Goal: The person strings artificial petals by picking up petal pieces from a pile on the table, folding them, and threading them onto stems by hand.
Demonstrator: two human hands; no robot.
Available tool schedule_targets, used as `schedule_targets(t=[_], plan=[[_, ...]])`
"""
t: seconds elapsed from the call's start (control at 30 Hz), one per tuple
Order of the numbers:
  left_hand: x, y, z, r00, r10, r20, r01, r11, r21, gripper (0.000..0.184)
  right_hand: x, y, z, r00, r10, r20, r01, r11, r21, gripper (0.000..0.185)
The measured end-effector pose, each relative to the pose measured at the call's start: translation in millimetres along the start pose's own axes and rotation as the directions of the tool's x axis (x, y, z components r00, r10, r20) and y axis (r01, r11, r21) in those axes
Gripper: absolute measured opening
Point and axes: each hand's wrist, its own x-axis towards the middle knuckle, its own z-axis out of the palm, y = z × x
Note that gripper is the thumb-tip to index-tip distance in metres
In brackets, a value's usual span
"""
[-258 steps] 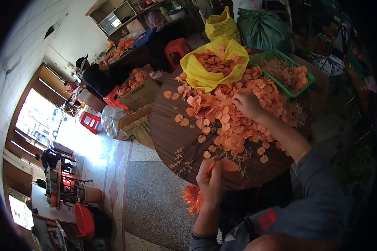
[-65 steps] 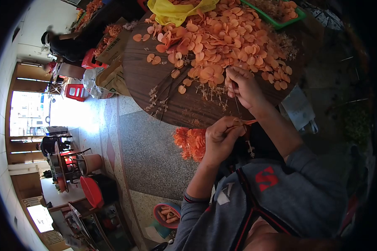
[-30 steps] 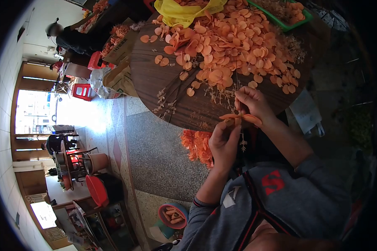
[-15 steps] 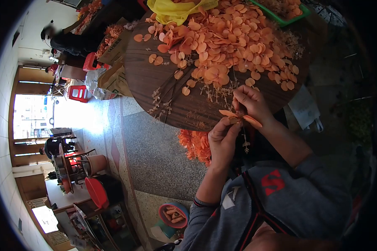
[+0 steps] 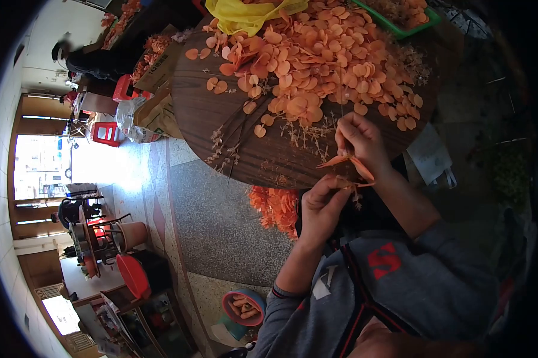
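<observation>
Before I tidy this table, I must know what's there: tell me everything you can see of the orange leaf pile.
The orange leaf pile is a loose heap of thin, rounded pieces, many joined in pairs, in lighter and deeper orange. They could be fabric or plastic. It lies on the dark brown table, beside the yellow bag and green basket, with a few strays lying apart. Pale sprigs lie at its near edge.

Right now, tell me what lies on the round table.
On the table: a heap of orange leaves, dried sprigs, a yellow bag and a green basket. Whatever the heap covers is hidden.
</observation>
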Motion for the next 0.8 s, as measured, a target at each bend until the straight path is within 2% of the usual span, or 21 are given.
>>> schedule_targets(t=[0.13,0.23,0.33,0.37,0.47,0.57,0.77,0.8], plan=[[-3,-4,-4,1.000,0.008,0.005,-0.007,0.999,-0.043,0.013,1,-2,-1,1.000,0.030,0.006,-0.030,1.000,-0.004,0.017],[-3,7,1,0.985,0.121,-0.119,-0.153,0.939,-0.307,0.017,8,3,-5,0.998,0.058,0.011,-0.058,0.998,-0.011,0.017],[0,-2,-22,0.969,0.185,-0.166,-0.217,0.956,-0.200,0.021,7,4,-4,0.996,0.091,-0.008,-0.091,0.996,0.018,0.017],[2,-4,-25,0.966,0.207,-0.158,-0.219,0.974,-0.064,0.024,7,8,-4,0.995,0.102,-0.006,-0.102,0.994,0.025,0.017],[9,-5,-14,0.931,0.304,-0.202,-0.303,0.952,0.034,0.024,4,10,0,0.992,0.122,-0.019,-0.122,0.992,-0.014,0.017],[13,-3,-12,0.915,0.366,-0.169,-0.346,0.928,0.136,0.028,1,10,1,0.993,0.115,-0.034,-0.116,0.992,-0.043,0.017],[14,-6,-14,0.971,0.209,-0.118,-0.195,0.973,0.121,0.020,-3,13,2,0.994,0.105,0.003,-0.105,0.994,-0.042,0.017],[14,-7,-14,0.968,0.223,-0.119,-0.205,0.968,0.147,0.019,-3,13,2,0.995,0.103,0.011,-0.103,0.994,-0.032,0.017]])
